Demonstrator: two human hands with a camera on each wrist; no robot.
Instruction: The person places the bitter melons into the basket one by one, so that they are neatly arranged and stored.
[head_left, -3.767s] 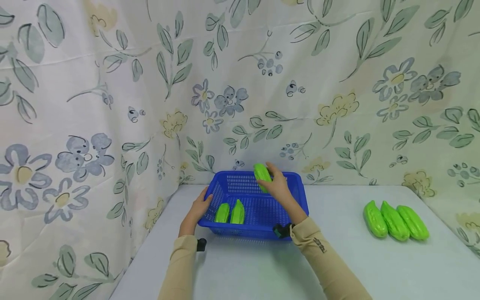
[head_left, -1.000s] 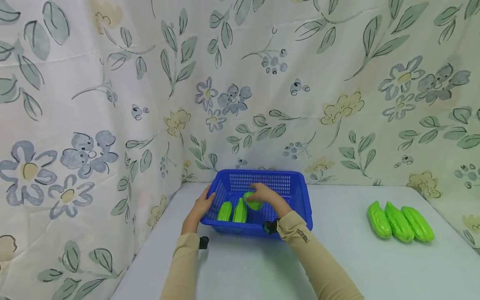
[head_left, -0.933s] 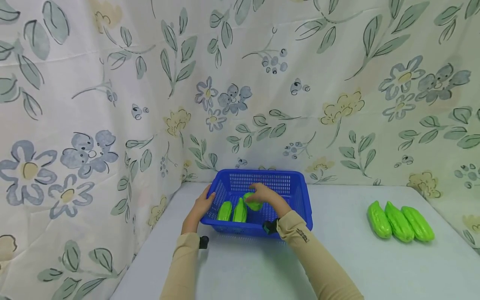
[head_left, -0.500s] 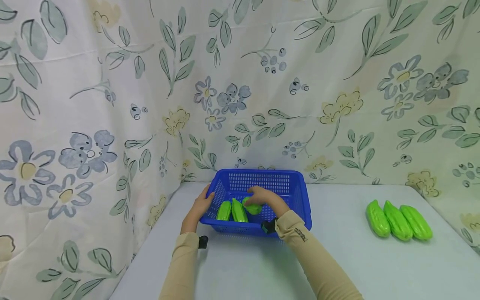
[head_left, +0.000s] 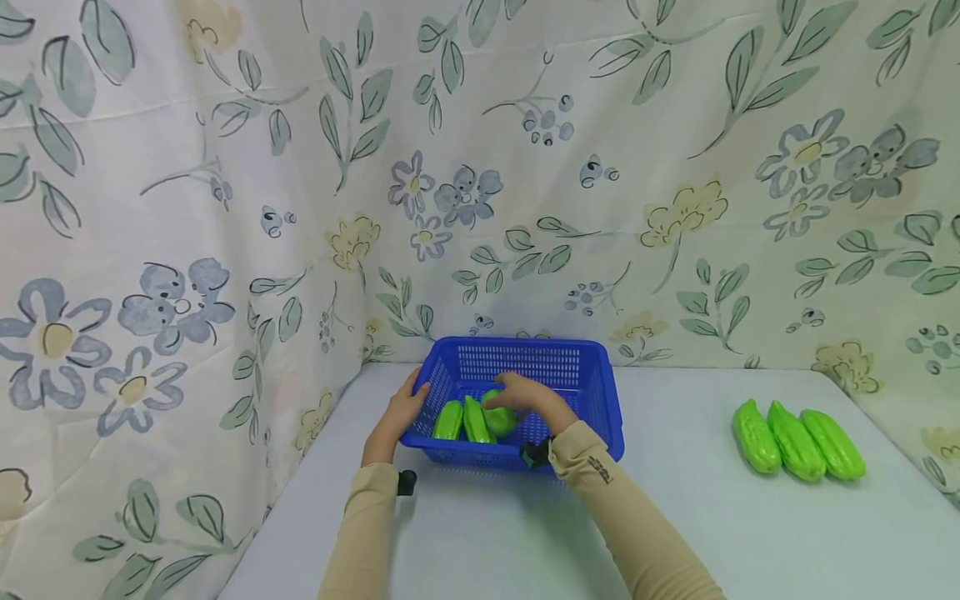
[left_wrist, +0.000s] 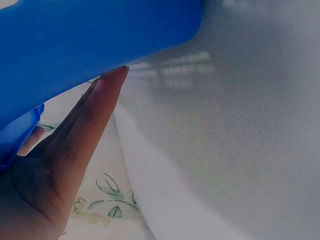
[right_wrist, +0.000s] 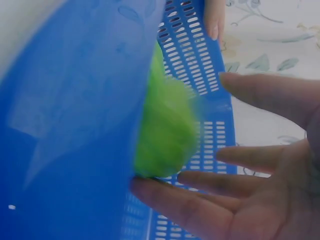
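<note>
A blue perforated plastic basket (head_left: pixel 517 457) stands on the white table. My left hand (head_left: pixel 401 410) holds its left rim, the thumb over the edge and the fingers along the outside wall. Two long, shiny green ridged gourds, a left one (head_left: pixel 448 421) and a middle one (head_left: pixel 477 422), lie side by side in the basket's left part. A third green gourd (head_left: pixel 499 418) lies against them on the right. Over it hovers my right hand (head_left: pixel 528 395); in the right wrist view its fingers (right_wrist: pixel 250 95) are spread and the gourd lies loose by the fingertips.
Three more green ridged gourds (head_left: pixel 798 442) lie in a row on the table (head_left: pixel 675 517) to the right. A floral curtain (head_left: pixel 480 167) hangs behind the table and along its left side. A dark strap piece (head_left: pixel 536 454) sits at my right wrist.
My right hand lowered the third gourd into the basket beside the other two and let go of it. The middle gourd tilted a little to the left. My left hand stayed on the rim.
</note>
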